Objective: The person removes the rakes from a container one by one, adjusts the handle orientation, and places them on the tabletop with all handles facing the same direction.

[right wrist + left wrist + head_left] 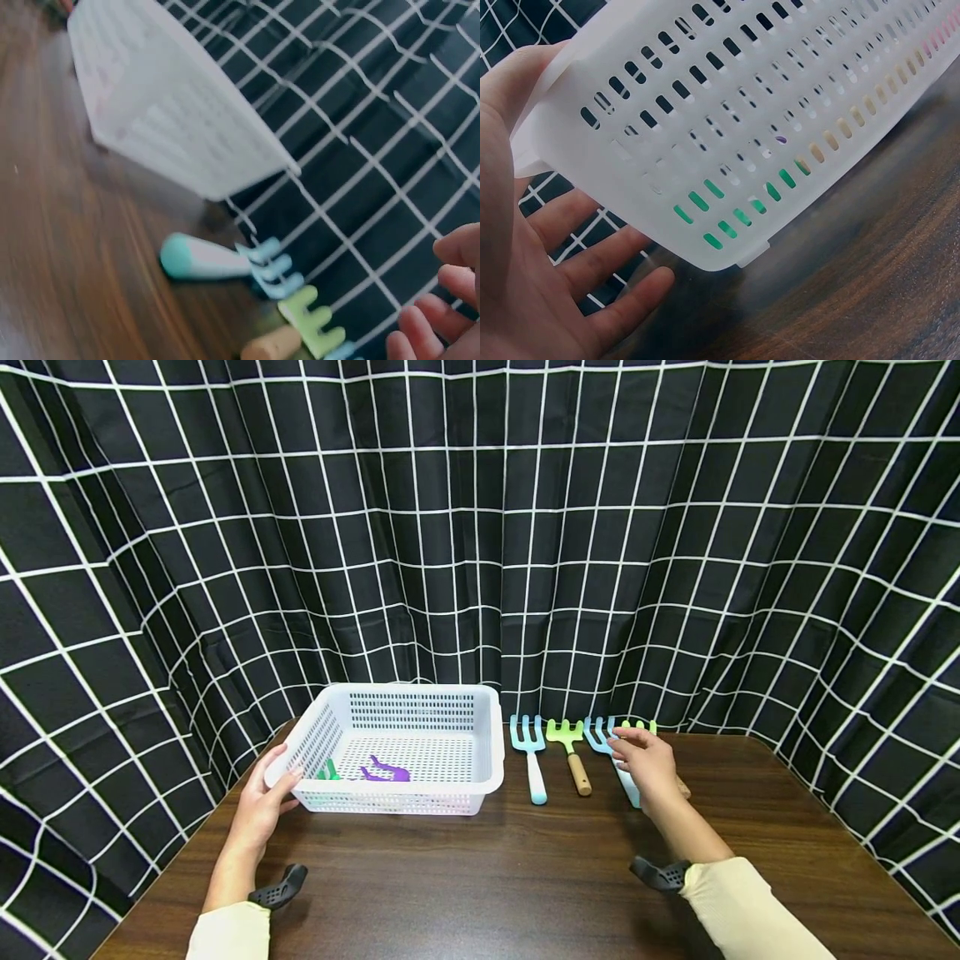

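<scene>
My left hand point(255, 806) grips the front left corner of a white plastic basket point(390, 787), thumb over the rim and fingers along the outside. Inside the basket lie a purple pronged piece point(392, 772) and a green piece point(331, 771), partly hidden by the front wall. To the right, my right hand point(648, 767) hovers over the row of small hand forks, fingers loosely bent, holding nothing. Nearest beneath it are a blue fork point(628, 787) and a green fork point(651, 726) whose wooden handle is mostly covered by the hand.
Between the basket and my right hand lie a blue fork with a white handle point(535, 772) and a green fork with a wooden handle point(577, 772). The brown wooden table point(465, 885) meets a black curtain with white grid lines point(480, 527) at the back.
</scene>
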A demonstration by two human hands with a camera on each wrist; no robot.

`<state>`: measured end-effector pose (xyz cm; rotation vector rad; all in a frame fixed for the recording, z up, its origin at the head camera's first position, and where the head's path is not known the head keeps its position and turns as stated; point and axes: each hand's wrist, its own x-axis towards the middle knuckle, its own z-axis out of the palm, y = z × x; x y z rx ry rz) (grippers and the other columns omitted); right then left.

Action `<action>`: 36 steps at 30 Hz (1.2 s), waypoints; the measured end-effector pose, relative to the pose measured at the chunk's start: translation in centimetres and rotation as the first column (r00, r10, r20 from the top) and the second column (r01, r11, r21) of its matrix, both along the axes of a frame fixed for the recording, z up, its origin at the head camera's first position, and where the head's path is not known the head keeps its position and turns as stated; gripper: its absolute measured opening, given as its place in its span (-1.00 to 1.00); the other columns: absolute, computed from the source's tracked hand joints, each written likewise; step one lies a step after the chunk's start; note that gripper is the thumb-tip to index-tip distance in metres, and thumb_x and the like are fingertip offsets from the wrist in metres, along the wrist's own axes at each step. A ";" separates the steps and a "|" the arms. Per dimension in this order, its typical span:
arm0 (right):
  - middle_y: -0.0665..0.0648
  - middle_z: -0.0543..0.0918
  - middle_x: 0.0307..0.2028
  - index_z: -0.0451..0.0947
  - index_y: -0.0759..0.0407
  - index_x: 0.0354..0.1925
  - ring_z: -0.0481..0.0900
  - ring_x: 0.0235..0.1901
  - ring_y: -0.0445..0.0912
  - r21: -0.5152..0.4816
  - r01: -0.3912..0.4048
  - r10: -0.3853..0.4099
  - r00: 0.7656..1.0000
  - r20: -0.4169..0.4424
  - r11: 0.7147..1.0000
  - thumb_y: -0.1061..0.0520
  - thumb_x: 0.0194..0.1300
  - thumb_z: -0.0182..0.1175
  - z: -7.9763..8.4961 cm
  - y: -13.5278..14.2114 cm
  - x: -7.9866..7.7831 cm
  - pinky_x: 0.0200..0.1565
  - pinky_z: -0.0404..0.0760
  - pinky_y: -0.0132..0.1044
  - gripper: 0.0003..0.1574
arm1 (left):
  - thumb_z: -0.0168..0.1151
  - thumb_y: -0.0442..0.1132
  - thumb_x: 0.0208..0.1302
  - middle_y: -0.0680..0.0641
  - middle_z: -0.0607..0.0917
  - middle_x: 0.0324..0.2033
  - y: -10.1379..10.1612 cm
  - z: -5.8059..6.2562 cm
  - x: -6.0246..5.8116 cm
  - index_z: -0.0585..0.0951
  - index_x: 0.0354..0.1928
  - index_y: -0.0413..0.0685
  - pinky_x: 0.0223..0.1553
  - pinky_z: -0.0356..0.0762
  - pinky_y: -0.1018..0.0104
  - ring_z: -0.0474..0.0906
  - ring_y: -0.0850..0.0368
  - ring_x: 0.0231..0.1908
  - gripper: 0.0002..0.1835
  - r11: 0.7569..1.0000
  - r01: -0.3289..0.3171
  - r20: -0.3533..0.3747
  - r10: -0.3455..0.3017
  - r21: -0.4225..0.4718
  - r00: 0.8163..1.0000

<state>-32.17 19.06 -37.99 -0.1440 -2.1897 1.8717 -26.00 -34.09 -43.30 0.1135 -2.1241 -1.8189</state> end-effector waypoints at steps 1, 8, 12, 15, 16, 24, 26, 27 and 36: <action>-0.06 0.61 -0.26 0.44 0.45 0.15 0.55 -0.42 -0.31 -0.010 -0.028 0.028 1.000 0.005 1.000 0.23 0.34 0.18 0.2 -0.4 0.1 -0.26 0.58 -0.40 -0.53 | 0.11 -0.16 0.44 0.24 0.51 -0.07 0.0 0.0 0.0 0.12 0.47 -0.02 -0.17 0.55 0.27 0.49 0.43 -0.17 -0.35 1.000 0.002 -0.004 -0.002 0.001 1.000; 0.16 0.54 -0.04 0.39 0.44 0.21 0.57 -0.33 -0.26 -0.061 -0.154 0.156 0.988 0.013 0.986 0.23 0.38 0.14 1.6 -2.7 0.5 -0.15 0.61 -0.33 -0.50 | 0.12 -0.13 0.44 0.23 0.52 -0.08 0.0 -0.2 0.1 0.13 0.46 -0.05 -0.16 0.54 0.24 0.51 0.41 -0.18 -0.35 1.000 0.001 -0.008 -0.001 -0.005 1.000; 0.19 0.52 -0.01 0.39 0.38 0.22 0.56 -0.25 -0.20 -0.051 -0.210 0.212 0.977 0.028 0.976 0.22 0.38 0.14 2.2 -3.9 0.7 -0.13 0.61 -0.28 -0.51 | 0.11 -0.16 0.44 0.23 0.53 -0.08 0.0 -0.1 0.1 0.13 0.46 -0.05 -0.16 0.54 0.25 0.51 0.42 -0.20 -0.36 1.000 0.001 -0.007 -0.001 0.000 1.000; 0.26 0.49 0.06 0.39 0.35 0.22 0.55 -0.19 -0.14 -0.059 -0.250 0.253 0.967 0.034 0.966 0.22 0.37 0.15 2.5 -4.7 0.9 -0.11 0.62 -0.24 -0.51 | 0.11 -0.16 0.44 0.25 0.54 -0.09 0.0 0.0 0.0 0.12 0.47 -0.05 -0.17 0.54 0.27 0.50 0.43 -0.21 -0.35 1.000 0.001 -0.007 -0.001 0.001 1.000; 0.28 0.48 0.07 0.38 0.34 0.23 0.55 -0.17 -0.12 -0.057 -0.265 0.267 0.963 0.034 0.963 0.22 0.37 0.15 2.6 -5.0 0.9 -0.10 0.62 -0.22 -0.50 | 0.11 -0.16 0.44 0.25 0.53 -0.09 0.0 0.0 0.0 0.12 0.47 -0.04 -0.18 0.54 0.27 0.50 0.44 -0.21 -0.35 1.000 0.000 -0.007 0.000 0.001 1.000; 0.35 0.40 0.13 0.37 0.35 0.24 0.49 0.05 0.15 -0.041 -0.370 0.371 0.929 0.006 0.928 0.25 0.37 0.15 3.4 -6.9 1.1 -0.06 0.61 -0.14 -0.49 | 0.10 -0.17 0.45 0.27 0.53 -0.11 0.1 0.0 -0.1 0.12 0.47 -0.03 -0.18 0.54 0.28 0.50 0.44 -0.21 -0.35 1.000 -0.005 0.007 0.005 0.002 1.000; 0.38 0.38 0.15 0.35 0.36 0.25 0.48 0.08 0.18 -0.032 -0.401 0.401 0.916 0.002 0.916 0.25 0.36 0.15 3.6 -7.4 1.0 -0.05 0.60 -0.12 -0.47 | 0.10 -0.17 0.45 0.26 0.53 -0.10 0.1 0.0 -0.1 0.11 0.48 -0.02 -0.18 0.54 0.28 0.50 0.44 -0.21 -0.35 1.000 -0.006 0.010 0.006 0.001 1.000; 0.39 0.38 0.15 0.36 0.36 0.25 0.48 0.08 0.18 -0.034 -0.412 0.412 0.911 0.003 0.911 0.26 0.36 0.15 3.7 -7.7 1.0 -0.04 0.60 -0.11 -0.47 | 0.10 -0.17 0.45 0.25 0.52 -0.10 0.1 0.0 -0.1 0.11 0.48 -0.02 -0.18 0.54 0.28 0.49 0.44 -0.20 -0.35 1.000 -0.006 0.011 0.006 -0.001 1.000; 0.38 0.39 0.17 0.39 0.30 0.24 0.51 0.06 0.13 -0.021 -0.497 0.497 0.868 -0.002 0.868 0.27 0.30 0.21 4.3 -10.4 1.0 -0.02 0.58 -0.05 -0.44 | 0.11 -0.12 0.44 0.20 0.50 -0.05 -0.1 -0.1 0.0 0.12 0.47 -0.04 -0.15 0.53 0.24 0.50 0.40 -0.18 -0.34 1.000 -0.003 0.004 0.003 -0.014 1.000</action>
